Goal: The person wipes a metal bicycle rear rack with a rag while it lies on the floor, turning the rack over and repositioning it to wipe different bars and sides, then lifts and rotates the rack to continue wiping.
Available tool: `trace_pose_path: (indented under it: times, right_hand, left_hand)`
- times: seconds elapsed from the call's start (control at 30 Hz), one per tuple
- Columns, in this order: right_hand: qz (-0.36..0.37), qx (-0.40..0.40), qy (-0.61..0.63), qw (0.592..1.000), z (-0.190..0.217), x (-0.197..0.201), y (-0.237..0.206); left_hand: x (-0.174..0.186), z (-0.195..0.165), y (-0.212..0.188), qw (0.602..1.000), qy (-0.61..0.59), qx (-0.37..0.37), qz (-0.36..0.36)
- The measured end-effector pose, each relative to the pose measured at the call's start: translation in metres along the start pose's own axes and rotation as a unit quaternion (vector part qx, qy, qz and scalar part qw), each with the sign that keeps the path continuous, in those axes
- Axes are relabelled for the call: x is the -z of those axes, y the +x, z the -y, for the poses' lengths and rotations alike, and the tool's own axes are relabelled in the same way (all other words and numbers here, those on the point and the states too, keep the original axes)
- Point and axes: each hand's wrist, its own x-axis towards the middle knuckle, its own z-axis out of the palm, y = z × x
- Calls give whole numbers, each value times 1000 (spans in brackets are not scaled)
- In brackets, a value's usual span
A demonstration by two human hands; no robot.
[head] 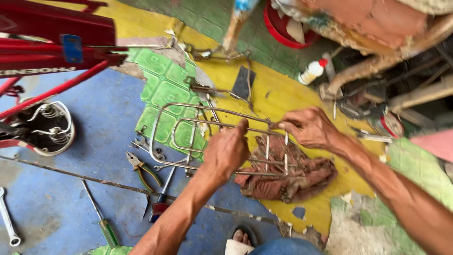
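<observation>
Patchwork flooring of blue, green and yellow sheet (94, 118) fills the view, strewn with tools. At its centre a wire bicycle rear rack (188, 137) is held just above a rust-brown rag (302, 177), its long axis running from about 10 o'clock, at the rounded end, to 4 o'clock. The left hand (228, 151) is closed around a cross wire near the middle, thumb up; the right hand (309, 126) pinches the far rail at 2 o'clock of the left, fingertips together. Both grip the squarer end, so the rounded end juts free toward 9 o'clock. Pliers (141, 169), a screwdriver (100, 215) and a spanner (8, 222) lie at 8 o'clock. Whatever small part the right fingertips hold is too small to tell, and the red bicycle frame (52, 56) is cut off at the left edge.
</observation>
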Motion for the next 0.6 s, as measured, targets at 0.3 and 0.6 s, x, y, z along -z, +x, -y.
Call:
trace_pose_path:
  times: [0.3, 0.6]
  right_hand:
    - [158, -13, 23, 987, -3, 28, 0]
    - [-14, -160, 216, 963, -5, -18, -9]
  left_hand:
    - [-7, -9, 6, 1000, 11, 9, 15]
    - [4, 3, 7, 999, -23, 20, -20]
